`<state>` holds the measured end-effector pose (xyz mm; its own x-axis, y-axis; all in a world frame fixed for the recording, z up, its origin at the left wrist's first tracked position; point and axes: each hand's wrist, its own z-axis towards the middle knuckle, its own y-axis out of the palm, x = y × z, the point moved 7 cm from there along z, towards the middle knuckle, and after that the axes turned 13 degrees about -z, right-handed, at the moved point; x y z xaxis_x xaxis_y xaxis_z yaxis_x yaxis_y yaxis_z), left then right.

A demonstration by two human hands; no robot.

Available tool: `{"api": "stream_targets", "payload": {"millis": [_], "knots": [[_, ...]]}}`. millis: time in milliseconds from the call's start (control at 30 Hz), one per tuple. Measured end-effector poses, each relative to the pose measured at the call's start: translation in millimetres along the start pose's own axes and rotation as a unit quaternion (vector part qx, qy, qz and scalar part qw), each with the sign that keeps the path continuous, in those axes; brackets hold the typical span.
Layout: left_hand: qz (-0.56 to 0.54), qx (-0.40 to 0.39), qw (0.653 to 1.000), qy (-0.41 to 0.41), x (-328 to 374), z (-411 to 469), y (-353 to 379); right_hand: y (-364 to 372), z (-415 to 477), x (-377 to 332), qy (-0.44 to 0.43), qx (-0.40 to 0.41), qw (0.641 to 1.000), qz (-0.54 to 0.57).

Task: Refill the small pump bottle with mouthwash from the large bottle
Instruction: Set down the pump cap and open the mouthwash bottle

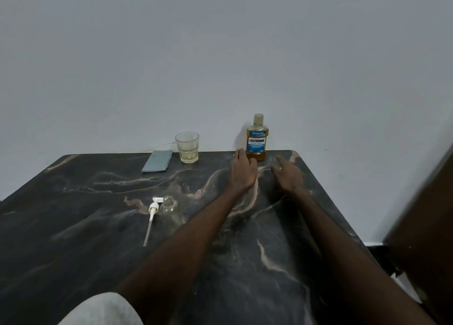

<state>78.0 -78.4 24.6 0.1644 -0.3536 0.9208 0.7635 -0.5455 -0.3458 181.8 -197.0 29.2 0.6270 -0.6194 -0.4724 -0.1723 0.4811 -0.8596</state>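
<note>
Left hand [242, 171] fingers loosely extended beside large bottle [257, 138]; right hand [288, 176] spread, empty.

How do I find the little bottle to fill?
On the dark marbled table, left of the arms, lies a white pump with a long tube. The little bottle is beside it: clear, empty and open, unlike the amber capped mouthwash bottle.

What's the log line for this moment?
left hand near capped large bottle | right hand empty | pump lying beside small bottle
</note>
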Motion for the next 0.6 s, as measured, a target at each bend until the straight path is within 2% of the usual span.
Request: {"api": "stream_targets", "payload": {"millis": [267, 600], "knots": [[-0.021, -0.002, 0.999, -0.028, -10.1, 52.6, 9.7, 22.5, 68.2, 5.2, 0.015, -0.017, 0.999, 0.042], [-0.048, -0.005, 0.998, -0.032, -15.5, 63.2, 27.5, 41.6, 88.8, -1.3, -0.026, -0.026, 0.999, 0.025]]}}
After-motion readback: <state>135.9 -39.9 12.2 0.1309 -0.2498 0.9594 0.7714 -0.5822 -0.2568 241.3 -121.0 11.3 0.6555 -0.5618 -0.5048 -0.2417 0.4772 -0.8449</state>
